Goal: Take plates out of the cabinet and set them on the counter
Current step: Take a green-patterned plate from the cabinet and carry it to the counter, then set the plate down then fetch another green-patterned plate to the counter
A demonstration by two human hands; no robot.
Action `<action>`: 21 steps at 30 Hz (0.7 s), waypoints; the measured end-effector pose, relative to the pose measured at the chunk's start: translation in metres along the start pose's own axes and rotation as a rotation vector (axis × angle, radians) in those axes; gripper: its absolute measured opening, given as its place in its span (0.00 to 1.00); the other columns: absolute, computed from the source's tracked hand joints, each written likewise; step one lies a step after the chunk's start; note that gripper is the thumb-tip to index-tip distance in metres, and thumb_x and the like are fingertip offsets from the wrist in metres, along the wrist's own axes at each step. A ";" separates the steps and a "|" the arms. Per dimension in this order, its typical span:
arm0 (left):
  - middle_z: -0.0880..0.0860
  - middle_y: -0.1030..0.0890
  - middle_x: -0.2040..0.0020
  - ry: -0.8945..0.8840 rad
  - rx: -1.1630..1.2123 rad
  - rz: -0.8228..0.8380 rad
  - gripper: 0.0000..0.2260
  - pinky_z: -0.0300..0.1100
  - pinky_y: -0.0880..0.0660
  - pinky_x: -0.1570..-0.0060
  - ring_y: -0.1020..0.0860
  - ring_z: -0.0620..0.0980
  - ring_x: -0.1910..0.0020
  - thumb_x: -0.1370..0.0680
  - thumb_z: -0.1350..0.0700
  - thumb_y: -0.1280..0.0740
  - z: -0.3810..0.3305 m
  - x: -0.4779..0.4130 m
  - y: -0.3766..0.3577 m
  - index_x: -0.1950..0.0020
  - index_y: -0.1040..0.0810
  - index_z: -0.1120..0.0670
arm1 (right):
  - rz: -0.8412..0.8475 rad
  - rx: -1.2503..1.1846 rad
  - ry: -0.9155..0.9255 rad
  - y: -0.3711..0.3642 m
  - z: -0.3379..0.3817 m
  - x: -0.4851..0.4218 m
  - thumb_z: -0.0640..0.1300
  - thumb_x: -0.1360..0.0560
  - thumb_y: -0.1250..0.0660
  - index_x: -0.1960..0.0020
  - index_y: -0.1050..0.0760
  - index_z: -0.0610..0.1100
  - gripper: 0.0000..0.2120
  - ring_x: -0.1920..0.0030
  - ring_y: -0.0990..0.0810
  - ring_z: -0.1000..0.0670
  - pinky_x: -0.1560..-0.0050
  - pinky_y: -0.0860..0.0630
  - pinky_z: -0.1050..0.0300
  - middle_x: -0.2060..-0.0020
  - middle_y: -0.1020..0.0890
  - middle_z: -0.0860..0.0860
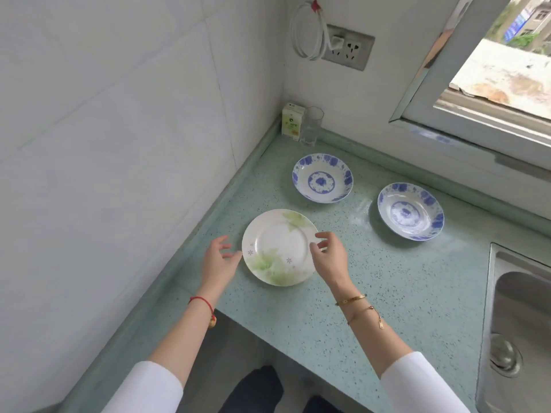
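Flat on the speckled green counter (372,293) near its front edge — a white plate with green leaf print (278,248), close to the left backsplash. Flanked by both hands: left hand (219,263) just off the plate's left rim, fingers spread and loosely curled, fingertips at the rim or barely clear of it — cannot tell which. Right hand (331,257) over the right rim, fingers open and bent, thumb and forefinger at the edge but not visibly pinching. Red string bracelet (204,302) on the left wrist, gold bracelets (356,302) on the right, white sleeves pushed up both forearms.

Farther back on the counter, well apart from the leaf plate, two deep blue-and-white patterned plates: one (322,177) behind it, the other (411,211) off to the right. Tucked into the back corner, a small carton (292,122) touching or just beside a clear drinking glass (311,126). Above on the tiled wall, a socket panel (347,47) with a plugged-in white cable coiled beside it. At right, a steel sink (518,323) set into the counter, and an open window (492,70) above.
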State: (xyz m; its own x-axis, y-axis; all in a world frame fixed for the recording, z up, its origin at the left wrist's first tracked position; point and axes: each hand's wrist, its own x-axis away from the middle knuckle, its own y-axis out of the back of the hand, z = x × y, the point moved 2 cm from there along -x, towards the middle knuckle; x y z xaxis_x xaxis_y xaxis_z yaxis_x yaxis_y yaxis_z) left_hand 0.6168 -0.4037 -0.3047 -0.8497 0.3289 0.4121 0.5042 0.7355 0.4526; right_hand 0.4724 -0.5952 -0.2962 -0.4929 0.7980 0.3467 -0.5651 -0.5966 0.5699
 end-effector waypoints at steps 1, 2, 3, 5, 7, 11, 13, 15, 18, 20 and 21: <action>0.53 0.23 0.35 -0.029 0.031 -0.024 0.22 0.41 0.28 0.47 0.23 0.47 0.44 0.22 0.57 0.30 -0.005 0.010 0.006 0.29 0.29 0.55 | 0.026 -0.054 0.025 0.005 0.009 0.005 0.45 0.23 0.37 0.37 0.27 0.46 0.14 0.49 0.20 0.47 0.47 0.22 0.49 0.48 0.20 0.48; 0.51 0.22 0.35 -0.058 0.068 -0.047 0.20 0.40 0.29 0.46 0.23 0.46 0.43 0.22 0.56 0.31 -0.009 0.021 0.013 0.30 0.28 0.53 | 0.062 -0.119 0.045 0.010 0.018 0.011 0.45 0.22 0.37 0.38 0.25 0.48 0.13 0.50 0.19 0.48 0.47 0.20 0.48 0.49 0.19 0.49; 0.49 0.22 0.35 -0.084 0.104 -0.071 0.19 0.40 0.30 0.44 0.23 0.46 0.42 0.21 0.56 0.32 -0.013 0.034 0.019 0.30 0.27 0.52 | 0.106 -0.190 0.066 0.015 0.026 0.018 0.45 0.22 0.37 0.40 0.24 0.49 0.12 0.51 0.19 0.48 0.49 0.19 0.49 0.49 0.18 0.49; 0.48 0.21 0.35 -0.130 0.167 -0.123 0.18 0.40 0.30 0.40 0.23 0.46 0.39 0.20 0.57 0.34 -0.019 0.062 0.029 0.29 0.27 0.52 | 0.199 -0.330 0.111 0.026 0.039 0.034 0.44 0.22 0.36 0.42 0.23 0.51 0.10 0.50 0.19 0.50 0.55 0.20 0.57 0.49 0.18 0.50; 0.48 0.21 0.34 -0.158 0.256 -0.193 0.19 0.41 0.30 0.34 0.23 0.46 0.36 0.19 0.58 0.34 -0.023 0.096 0.039 0.28 0.27 0.53 | 0.280 -0.412 0.166 0.037 0.048 0.054 0.43 0.21 0.36 0.41 0.23 0.50 0.10 0.49 0.19 0.51 0.55 0.22 0.61 0.47 0.17 0.50; 0.49 0.22 0.32 -0.202 0.446 -0.358 0.18 0.47 0.31 0.28 0.24 0.44 0.34 0.19 0.60 0.35 -0.022 0.170 0.050 0.28 0.26 0.53 | 0.419 -0.469 0.276 0.055 0.054 0.094 0.41 0.20 0.39 0.37 0.24 0.48 0.13 0.43 0.20 0.51 0.47 0.22 0.57 0.43 0.17 0.51; 0.50 0.22 0.31 -0.209 0.533 -0.457 0.18 0.48 0.31 0.27 0.23 0.44 0.34 0.19 0.61 0.35 -0.015 0.213 0.054 0.28 0.26 0.54 | 0.496 -0.466 0.324 0.058 0.053 0.117 0.42 0.19 0.39 0.36 0.25 0.47 0.13 0.41 0.20 0.50 0.43 0.22 0.55 0.41 0.18 0.51; 0.50 0.21 0.32 -0.210 0.601 -0.562 0.18 0.50 0.31 0.27 0.23 0.44 0.34 0.19 0.61 0.35 -0.005 0.259 0.057 0.29 0.26 0.55 | 0.572 -0.448 0.384 0.057 0.052 0.142 0.42 0.19 0.39 0.34 0.26 0.46 0.14 0.40 0.21 0.50 0.40 0.23 0.54 0.40 0.19 0.50; 0.50 0.21 0.32 -0.193 0.661 -0.721 0.17 0.51 0.31 0.27 0.23 0.44 0.33 0.19 0.62 0.35 0.015 0.328 0.061 0.29 0.26 0.56 | 0.684 -0.410 0.481 0.051 0.054 0.184 0.40 0.19 0.40 0.34 0.26 0.45 0.14 0.41 0.21 0.50 0.41 0.24 0.54 0.40 0.19 0.50; 0.51 0.21 0.32 -0.170 0.679 -0.836 0.17 0.51 0.32 0.26 0.23 0.43 0.33 0.19 0.62 0.35 0.033 0.377 0.063 0.29 0.25 0.56 | 0.798 -0.383 0.540 0.043 0.054 0.220 0.40 0.19 0.41 0.34 0.27 0.45 0.14 0.40 0.22 0.50 0.41 0.24 0.55 0.39 0.19 0.50; 0.51 0.21 0.32 -0.157 0.690 -0.894 0.17 0.51 0.32 0.26 0.23 0.43 0.33 0.19 0.61 0.35 0.042 0.403 0.064 0.30 0.25 0.56 | 0.855 -0.364 0.569 0.039 0.054 0.239 0.40 0.19 0.41 0.34 0.27 0.45 0.14 0.40 0.22 0.50 0.41 0.24 0.54 0.40 0.20 0.50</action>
State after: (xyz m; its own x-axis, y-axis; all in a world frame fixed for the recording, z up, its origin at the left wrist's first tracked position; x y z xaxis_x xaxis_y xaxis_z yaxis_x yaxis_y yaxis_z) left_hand 0.3002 -0.1993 -0.1432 -0.8964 -0.4418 0.0349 -0.4425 0.8966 -0.0169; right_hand 0.3680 -0.4230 -0.1502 -0.9972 0.0065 0.0744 -0.0053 -0.9999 0.0163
